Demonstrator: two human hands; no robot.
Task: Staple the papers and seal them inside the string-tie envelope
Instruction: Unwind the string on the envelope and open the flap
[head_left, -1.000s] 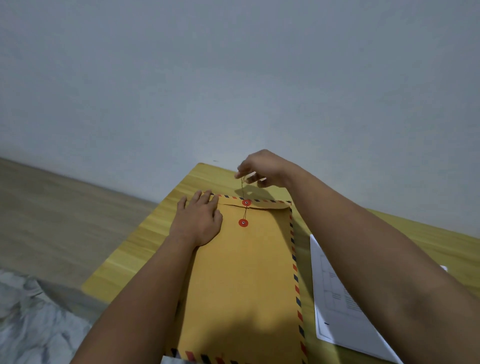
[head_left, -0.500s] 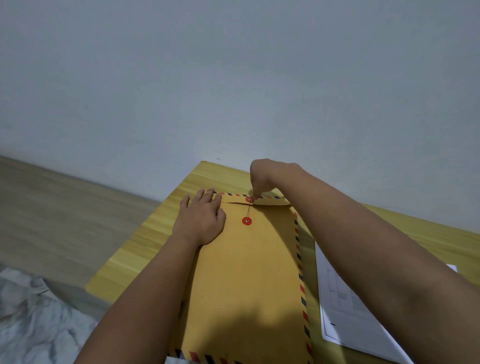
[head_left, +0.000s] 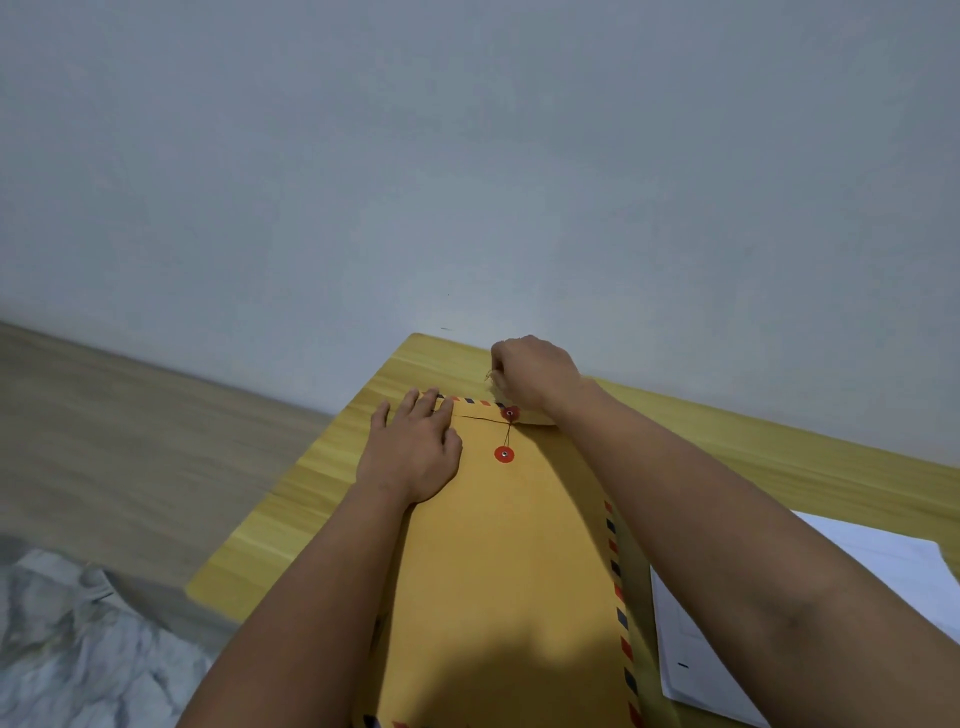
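- Head view: our right hand (head_left: 535, 375) is pinched tight on the string (head_left: 489, 375), its frayed end poking out just past the envelope's far edge.
- A second ago this hand held the string up above the flap; half a second ago it dipped down at the upper button (head_left: 509, 413); now it has swung back beyond the far edge, so we read this as a winding loop in progress.
- String now runs crossed between upper button and lower button (head_left: 504, 454), which suggests at least one pass is done.
- Our left hand (head_left: 415, 449) lies flat, fingers spread, pressing the envelope's far-left corner, just left of both buttons; it grips nothing and has stayed put.
- The envelope (head_left: 509, 582) lies flat on the yellow table (head_left: 311, 483), flap folded shut, striped border along its right side.
- White papers (head_left: 727, 639) lie right of the envelope, outside it; we cannot tell whether these are the stapled set or spares.
- No stapler in view.
- Judgement: sealing is nearly done, with a few more wraps likely needed.
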